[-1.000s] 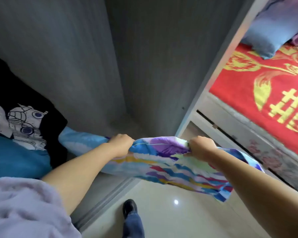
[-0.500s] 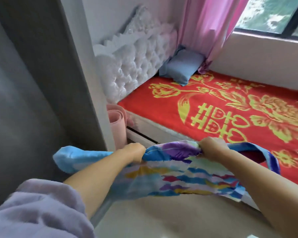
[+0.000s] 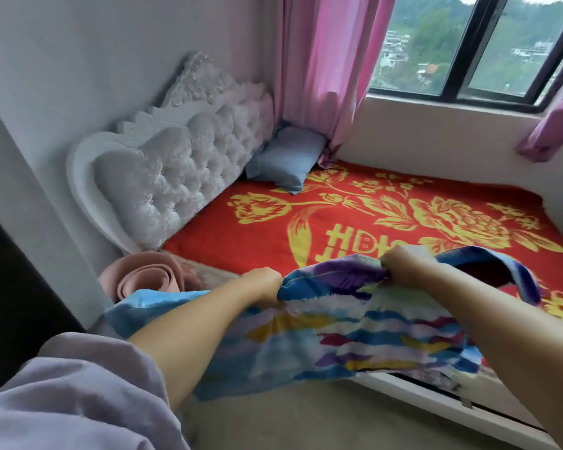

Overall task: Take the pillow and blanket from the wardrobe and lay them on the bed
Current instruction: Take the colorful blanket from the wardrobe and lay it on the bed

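Multicoloured printed fabric, the blanket (image 3: 338,323): blue, purple, yellow, white and red wavy bands, limp and bunched. Held in the air over the near edge of the bed (image 3: 355,219). Left hand (image 3: 264,285) fisted on its top edge; right hand (image 3: 402,264) likewise clenched on it. Both arms cover parts of the cloth; its left end runs behind the left forearm. Fingertips buried in folds. Blue pillow (image 3: 288,159) against the headboard (image 3: 173,177).
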`<state>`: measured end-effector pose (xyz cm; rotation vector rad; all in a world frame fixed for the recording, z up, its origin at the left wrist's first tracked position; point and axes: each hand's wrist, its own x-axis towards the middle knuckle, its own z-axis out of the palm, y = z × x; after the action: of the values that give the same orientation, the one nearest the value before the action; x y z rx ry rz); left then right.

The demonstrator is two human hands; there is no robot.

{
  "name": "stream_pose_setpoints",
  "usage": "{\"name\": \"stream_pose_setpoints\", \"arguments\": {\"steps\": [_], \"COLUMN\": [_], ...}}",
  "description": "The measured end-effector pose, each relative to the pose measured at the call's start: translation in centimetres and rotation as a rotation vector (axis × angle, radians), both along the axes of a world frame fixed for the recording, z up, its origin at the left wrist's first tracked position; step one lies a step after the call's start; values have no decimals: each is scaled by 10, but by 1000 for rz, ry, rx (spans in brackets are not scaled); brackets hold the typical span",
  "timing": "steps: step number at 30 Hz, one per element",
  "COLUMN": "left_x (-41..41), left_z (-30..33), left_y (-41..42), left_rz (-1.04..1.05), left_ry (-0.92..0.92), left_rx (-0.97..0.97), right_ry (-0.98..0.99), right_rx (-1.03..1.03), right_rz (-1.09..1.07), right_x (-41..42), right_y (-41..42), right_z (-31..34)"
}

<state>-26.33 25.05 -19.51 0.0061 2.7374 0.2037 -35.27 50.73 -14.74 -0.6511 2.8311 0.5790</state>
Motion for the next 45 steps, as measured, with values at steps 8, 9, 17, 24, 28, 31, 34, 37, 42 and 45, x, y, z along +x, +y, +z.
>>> {"name": "stream_pose_setpoints", "arguments": {"steps": [8, 9, 17, 24, 28, 31, 34, 37, 42, 45], "left_x": [-118, -130, -254, -375, -429, -456, -489, -528, -595, -624], "left_z": [8, 7, 4, -21, -45, -66, -81, -96, -131, -164], "left_y": [-49, -56, -92, -128, -162, -188, -221, -260, -339, -389], "left_rz": [23, 33, 72, 184, 262, 310, 329, 333, 314, 321], "left_ry": [49, 47, 44, 2, -7, -39, -23, -8, -27, -37], "left_rx": [27, 27, 93, 177, 175, 153, 153, 149, 187, 186], "right_ry": [20, 16, 44, -44, -95, -122, -142, -121, 99, 132], "right_rx": [-37, -39, 33, 71, 68, 117, 137, 133, 43, -131], "right_rz": [-54, -47, 18, 75, 123, 186, 187, 191, 214, 92], "right_x": [-112, -124, -256, -407, -480, -517, -554, -591, -653, -684], "right_y": [-46, -53, -97, -150, -194, -228, -263, -303, -372, -421], "right_z": [1, 2, 17, 2, -13, -34, -46, -57, -97, -130]}}
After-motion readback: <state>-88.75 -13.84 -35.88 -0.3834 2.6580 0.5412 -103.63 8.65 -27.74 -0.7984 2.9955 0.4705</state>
